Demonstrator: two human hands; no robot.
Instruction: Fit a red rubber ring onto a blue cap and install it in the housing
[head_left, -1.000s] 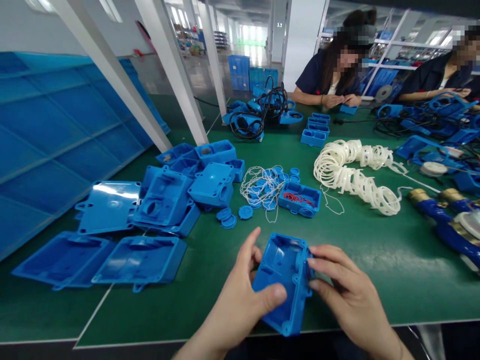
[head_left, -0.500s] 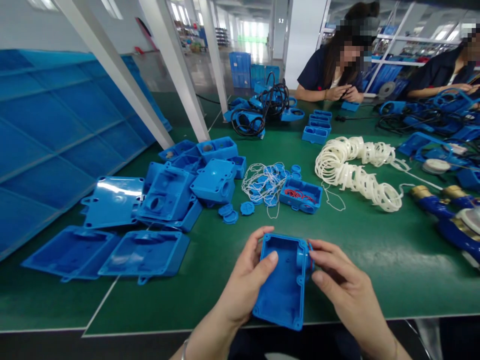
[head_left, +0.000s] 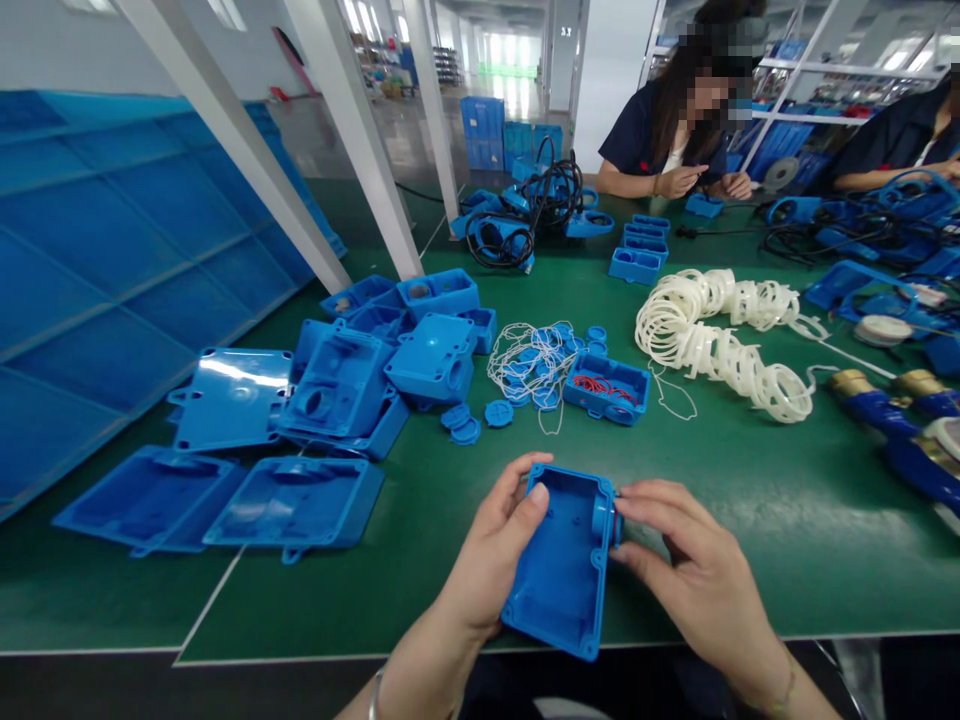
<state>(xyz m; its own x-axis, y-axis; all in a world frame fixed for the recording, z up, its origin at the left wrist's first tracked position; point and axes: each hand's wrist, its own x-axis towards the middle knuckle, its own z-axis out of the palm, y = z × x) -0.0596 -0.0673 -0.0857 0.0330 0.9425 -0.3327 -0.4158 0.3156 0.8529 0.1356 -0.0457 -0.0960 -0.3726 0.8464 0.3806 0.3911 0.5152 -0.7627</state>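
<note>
A blue open-topped box is held by my left hand, thumb over its near left rim and fingers behind it. On the box's right side is a round opening, where a thin red ring shows. My right hand pinches a small blue round part at that opening between thumb and fingers. Beyond the hands, a small blue tray contains red rings. Blue round caps and tangled white string lie to its left.
Several blue boxes are piled at the left beside white posts. White plastic rings lie at the right, with blue and brass parts beyond. Across the table, a person handles a small blue box.
My right thumb and fingers have closed in on the box's side opening, and the round part sits closer against it. The person across has moved their hands apart.
</note>
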